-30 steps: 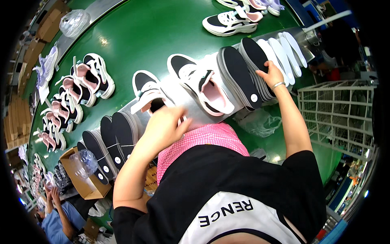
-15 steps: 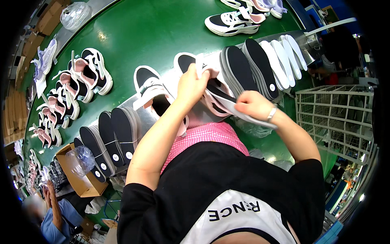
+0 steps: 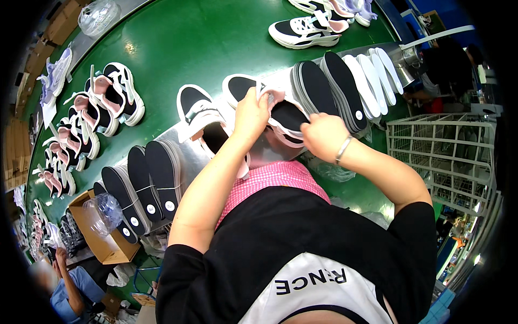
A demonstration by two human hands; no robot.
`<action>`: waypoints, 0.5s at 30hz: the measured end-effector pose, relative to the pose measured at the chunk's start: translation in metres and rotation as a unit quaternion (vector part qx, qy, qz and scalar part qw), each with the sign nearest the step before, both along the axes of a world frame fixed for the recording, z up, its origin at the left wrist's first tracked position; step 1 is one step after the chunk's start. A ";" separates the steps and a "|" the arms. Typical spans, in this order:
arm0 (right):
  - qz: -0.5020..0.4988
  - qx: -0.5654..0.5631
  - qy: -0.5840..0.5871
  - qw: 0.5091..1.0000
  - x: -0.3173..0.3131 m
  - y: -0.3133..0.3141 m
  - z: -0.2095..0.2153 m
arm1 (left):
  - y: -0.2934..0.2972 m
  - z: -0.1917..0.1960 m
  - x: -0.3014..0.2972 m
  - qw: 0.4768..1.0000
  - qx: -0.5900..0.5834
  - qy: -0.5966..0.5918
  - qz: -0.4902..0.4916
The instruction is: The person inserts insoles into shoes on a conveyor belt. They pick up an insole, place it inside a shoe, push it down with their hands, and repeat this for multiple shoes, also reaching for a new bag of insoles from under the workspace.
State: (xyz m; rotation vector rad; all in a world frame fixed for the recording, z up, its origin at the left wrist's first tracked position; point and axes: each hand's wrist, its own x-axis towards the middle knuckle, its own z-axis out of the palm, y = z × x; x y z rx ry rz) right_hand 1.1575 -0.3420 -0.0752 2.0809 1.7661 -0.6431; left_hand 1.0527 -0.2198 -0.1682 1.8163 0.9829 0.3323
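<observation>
In front of me a black, white and pink sneaker (image 3: 286, 139) lies with its toe pointing away, on a metal ledge. My left hand (image 3: 251, 114) is closed on its pale tongue, drawing the opening wide. A black insole (image 3: 288, 115) sits mostly inside the shoe. At the heel, the fingers of my right hand (image 3: 325, 136) are closed on the insole's rear end, which they mostly hide. The matching sneaker (image 3: 200, 110) rests just to the left, beside my left forearm.
Stacks of black insoles (image 3: 315, 89) and white insoles (image 3: 362, 86) line the ledge at right; more black stacks (image 3: 164, 173) lie at left. Several sneakers (image 3: 116, 94) stand on the green table (image 3: 178, 43). A cardboard box (image 3: 110, 243), a wire rack (image 3: 440, 156) and a person (image 3: 75, 291) are nearby.
The insole has gone from sticking out of the shoe's heel to lying mostly inside it. My right hand has moved left and forward to the heel.
</observation>
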 end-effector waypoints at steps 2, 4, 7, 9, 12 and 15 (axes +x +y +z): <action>0.029 0.061 0.005 0.998 -0.001 0.005 -0.032 | 0.000 0.001 0.002 0.999 -0.028 -0.034 -0.011; 0.031 0.052 0.019 0.998 0.003 0.015 -0.063 | -0.003 0.001 0.002 0.998 -0.035 -0.045 -0.005; 0.021 0.046 0.026 0.998 0.001 0.016 -0.074 | -0.005 -0.006 0.000 0.995 -0.064 -0.070 0.021; 0.000 0.014 0.031 0.999 0.005 0.022 -0.082 | -0.007 -0.011 -0.001 0.991 -0.083 -0.094 0.038; -0.017 -0.059 0.040 0.997 0.008 0.036 -0.081 | -0.007 -0.015 0.002 0.990 -0.090 -0.096 0.042; -0.019 -0.110 0.051 0.992 0.009 0.036 -0.084 | -0.005 -0.017 0.003 0.990 -0.092 -0.100 0.035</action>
